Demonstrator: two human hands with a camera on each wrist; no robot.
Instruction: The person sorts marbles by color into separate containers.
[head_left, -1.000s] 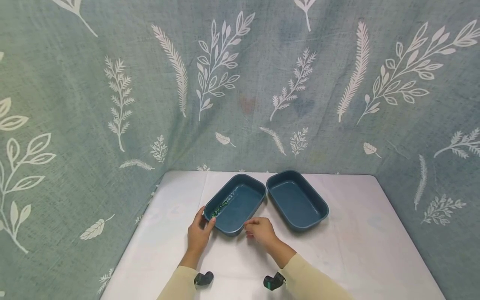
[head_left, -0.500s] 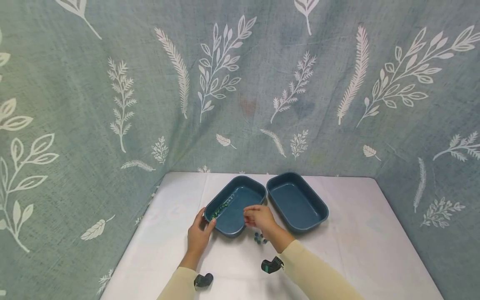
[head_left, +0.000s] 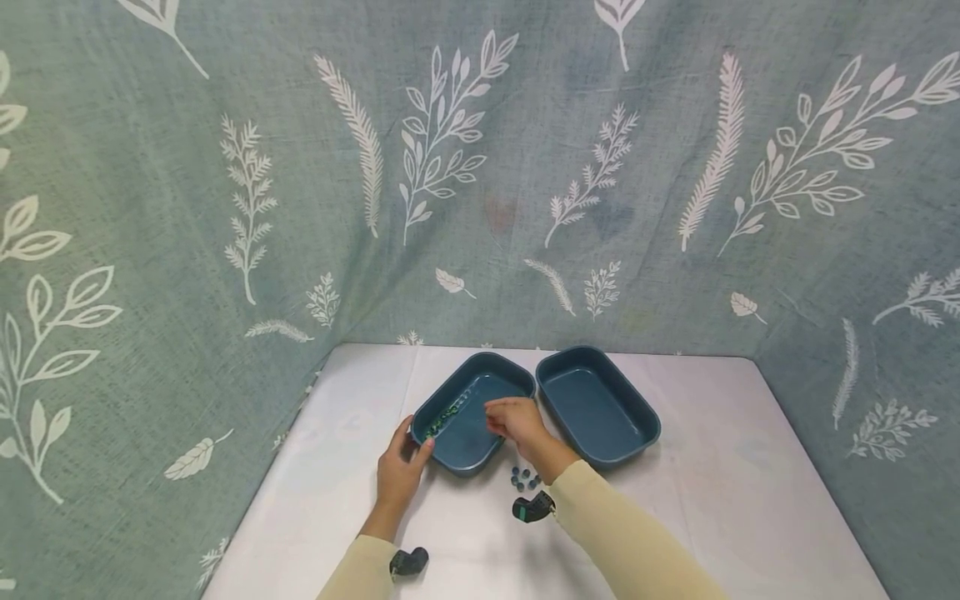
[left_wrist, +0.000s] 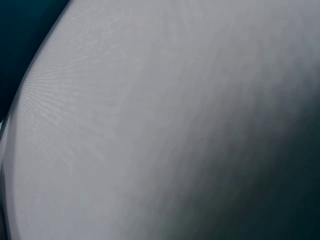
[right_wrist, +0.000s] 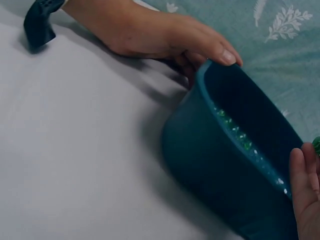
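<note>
My left hand (head_left: 397, 475) grips the near left corner of a blue tray (head_left: 468, 442), thumb on the rim and fingers along the outside. Small shiny green pieces (right_wrist: 242, 137) and clear ones (right_wrist: 280, 184) lie in a line along its left wall. Over the right part of this tray hovers my right hand (head_left: 520, 423), fingertips drawn together. At the edge of the right wrist view its fingers (right_wrist: 298, 170) pinch a small green bead (right_wrist: 316, 146), largely cut off by the frame. The left wrist view holds only white cloth and dark blurred shapes.
A second blue tray (head_left: 596, 408) stands just right of the first, its bare floor showing. Several small round dark blue pieces (head_left: 526, 473) lie on the white tablecloth (head_left: 712, 500), below my right wrist. A patterned curtain (head_left: 480, 167) closes off the back and sides.
My right hand has risen from beside the tray's near right edge to over its inside, uncovering the dark blue pieces on the cloth. My left hand has kept its grip on the tray.
</note>
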